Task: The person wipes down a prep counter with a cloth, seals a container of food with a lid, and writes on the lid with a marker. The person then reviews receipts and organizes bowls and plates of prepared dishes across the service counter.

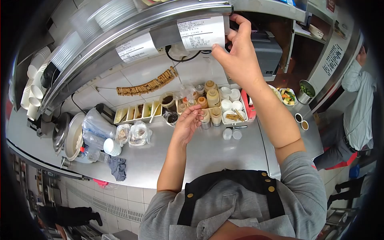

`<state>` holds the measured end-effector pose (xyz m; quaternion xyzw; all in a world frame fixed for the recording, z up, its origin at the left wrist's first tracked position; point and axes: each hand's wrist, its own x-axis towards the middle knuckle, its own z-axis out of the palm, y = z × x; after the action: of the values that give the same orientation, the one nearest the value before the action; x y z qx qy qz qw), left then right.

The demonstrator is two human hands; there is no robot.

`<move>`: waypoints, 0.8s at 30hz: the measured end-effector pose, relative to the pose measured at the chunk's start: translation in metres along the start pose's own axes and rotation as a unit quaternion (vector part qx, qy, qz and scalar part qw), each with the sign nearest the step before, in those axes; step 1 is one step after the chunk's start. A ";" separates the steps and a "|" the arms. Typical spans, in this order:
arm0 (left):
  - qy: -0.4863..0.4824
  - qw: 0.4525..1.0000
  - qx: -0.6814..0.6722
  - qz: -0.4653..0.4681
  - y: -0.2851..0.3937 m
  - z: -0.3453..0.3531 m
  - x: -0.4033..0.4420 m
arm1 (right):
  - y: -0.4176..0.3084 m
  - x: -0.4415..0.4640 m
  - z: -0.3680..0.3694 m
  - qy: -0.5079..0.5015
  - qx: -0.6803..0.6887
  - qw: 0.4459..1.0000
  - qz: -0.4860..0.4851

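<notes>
My right hand point(240, 52) reaches up to the metal ticket rail point(160, 26) on the shelf edge. Its thumb presses the lower right corner of a printed order ticket point(202, 35), with the fingers curled at the ticket's edge. A second order ticket point(136, 47) hangs to the left on the same rail. My left hand point(189, 124) is raised over the counter in front of the sauce bottles point(212, 98), its fingers pinched together. Something thin may be between those fingertips, too small to name. Wooden clothespins point(148, 85) hang in a row on a wire along the tiled wall.
Condiment trays point(138, 113), plastic bags point(98, 124), stacked white cups point(112, 147) and a grey cloth point(117, 168) lie on the steel counter point(160, 160). White containers point(227, 105) stand near a grey machine point(262, 52). At right is a bowl of vegetables point(287, 96) and another person point(358, 104).
</notes>
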<state>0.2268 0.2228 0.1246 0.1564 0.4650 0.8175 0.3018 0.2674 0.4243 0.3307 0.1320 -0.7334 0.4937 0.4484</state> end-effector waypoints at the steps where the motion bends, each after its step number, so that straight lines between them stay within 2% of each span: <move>1: 0.011 1.000 -0.009 0.000 -0.001 0.000 -0.002 | 0.001 0.000 0.000 0.010 0.006 1.000 -0.005; 2: 0.021 1.000 -0.019 -0.001 -0.002 -0.001 -0.004 | -0.003 0.001 -0.001 0.010 0.006 1.000 -0.004; 4: 0.020 1.000 -0.019 0.011 -0.008 -0.010 -0.004 | -0.016 -0.008 -0.008 0.005 -0.144 0.987 -0.068; 5: 0.017 0.999 -0.018 0.026 -0.015 -0.017 -0.006 | -0.012 -0.012 -0.012 0.040 -0.148 0.979 -0.134; 7: 0.049 0.998 -0.009 0.039 -0.017 -0.022 -0.017 | -0.003 -0.029 -0.031 0.067 -0.114 0.974 -0.185; 9: 0.114 0.993 0.023 0.030 -0.020 -0.028 -0.035 | 0.030 -0.065 -0.048 0.116 0.016 0.957 -0.267; 10: 0.147 0.989 0.016 0.020 -0.028 -0.039 -0.043 | 0.047 -0.096 -0.069 0.049 -0.059 0.961 -0.267; 12: 0.204 0.979 0.005 -0.007 -0.040 -0.052 -0.064 | 0.108 -0.160 -0.087 -0.025 -0.050 0.969 -0.239; 13: 0.205 0.979 0.002 -0.010 -0.046 -0.056 -0.073 | 0.142 -0.197 -0.090 0.006 -0.081 0.993 -0.084; 14: 0.212 0.977 0.001 -0.026 -0.055 -0.060 -0.084 | 0.172 -0.230 -0.092 0.036 -0.111 0.990 0.073; 15: 0.220 0.974 0.001 -0.042 -0.063 -0.063 -0.092 | 0.198 -0.253 -0.097 0.034 -0.111 0.990 0.078; 17: 0.242 0.968 0.002 -0.064 -0.079 -0.061 -0.104 | 0.243 -0.283 -0.107 0.013 -0.223 0.922 0.316; 18: 0.262 0.961 0.005 -0.083 -0.085 -0.058 -0.107 | 0.258 -0.296 -0.108 0.009 -0.222 0.921 0.320; 20: 0.278 0.956 -0.001 -0.096 -0.094 -0.050 -0.110 | 0.271 -0.311 -0.107 -0.080 -0.314 0.875 0.360; 21: 0.289 0.951 -0.005 -0.106 -0.098 -0.045 -0.112 | 0.272 -0.314 -0.105 -0.083 -0.312 0.874 0.365; 23: 0.302 0.947 -0.002 -0.108 -0.104 -0.038 -0.110 | 0.273 -0.313 -0.093 -0.152 -0.367 0.861 0.317; 24: 0.306 0.945 -0.007 -0.111 -0.107 -0.037 -0.109 | 0.277 -0.312 -0.086 -0.154 -0.365 0.861 0.319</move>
<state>0.3277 0.1701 0.0165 -0.1565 0.5437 0.7904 0.2348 0.3123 0.5515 -0.0737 -0.2079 -0.9228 0.2798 0.1643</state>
